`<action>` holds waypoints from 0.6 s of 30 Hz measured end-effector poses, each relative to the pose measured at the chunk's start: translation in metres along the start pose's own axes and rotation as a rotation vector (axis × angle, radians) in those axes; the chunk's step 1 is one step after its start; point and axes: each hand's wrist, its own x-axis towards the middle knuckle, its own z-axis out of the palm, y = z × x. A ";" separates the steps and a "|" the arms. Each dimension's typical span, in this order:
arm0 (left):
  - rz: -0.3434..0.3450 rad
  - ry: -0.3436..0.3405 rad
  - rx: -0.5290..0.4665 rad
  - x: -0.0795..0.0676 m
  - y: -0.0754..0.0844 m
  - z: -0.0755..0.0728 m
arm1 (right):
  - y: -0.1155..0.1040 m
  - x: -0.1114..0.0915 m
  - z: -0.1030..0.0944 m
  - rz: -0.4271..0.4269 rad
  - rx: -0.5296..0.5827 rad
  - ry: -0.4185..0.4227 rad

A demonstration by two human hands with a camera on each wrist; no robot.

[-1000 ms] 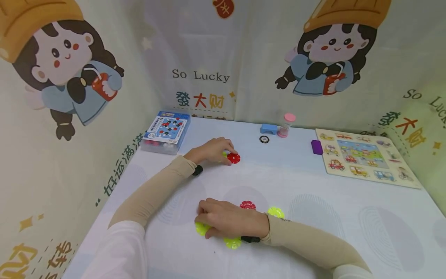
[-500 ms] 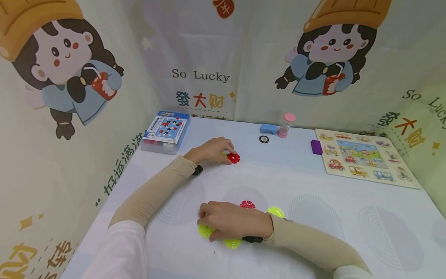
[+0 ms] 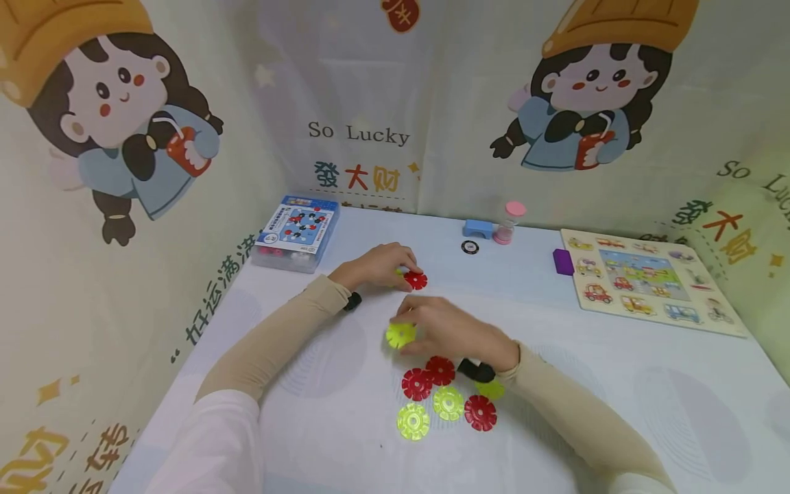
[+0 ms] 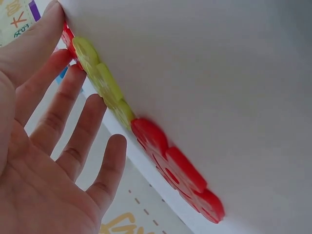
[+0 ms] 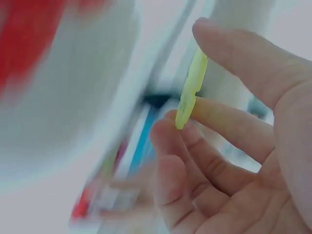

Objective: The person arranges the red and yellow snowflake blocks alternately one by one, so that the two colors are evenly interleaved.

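Observation:
My left hand (image 3: 378,265) rests at the far left of the table, its thumb and index finger pinching a red snowflake disc (image 3: 417,280). In the left wrist view, a yellow-green disc (image 4: 101,80) and a nearer red disc (image 4: 176,168) line up with it along the fingertips; the head view mostly hides these under the hand. My right hand (image 3: 453,331) pinches another yellow-green snowflake disc (image 5: 191,90) by its edges, thumb opposite the fingers, a little nearer to me than the left hand. Several loose discs lie below it, among them a red one (image 3: 417,384) and a yellow-green one (image 3: 413,421).
A plastic-cased molecule set (image 3: 298,230) stands at the back left. Along the back are a blue arch block (image 3: 478,229), a pink-ended hourglass (image 3: 509,223) and a black round chip (image 3: 470,247). A purple block (image 3: 563,262) touches a vehicle puzzle board (image 3: 654,278) at right.
My right hand has lifted the yellow-green disc from the near group and carried it forward, towards the left hand, uncovering several loose discs. The left hand has stayed at the red disc.

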 end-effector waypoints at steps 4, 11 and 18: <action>-0.001 -0.004 -0.001 0.001 0.002 -0.002 | 0.057 -0.001 -0.015 0.170 0.031 0.136; -0.010 -0.007 -0.007 0.001 0.001 -0.001 | 0.109 0.005 -0.008 0.284 0.001 0.146; 0.002 0.003 -0.008 0.003 0.001 0.001 | 0.118 0.010 -0.002 0.375 0.040 0.157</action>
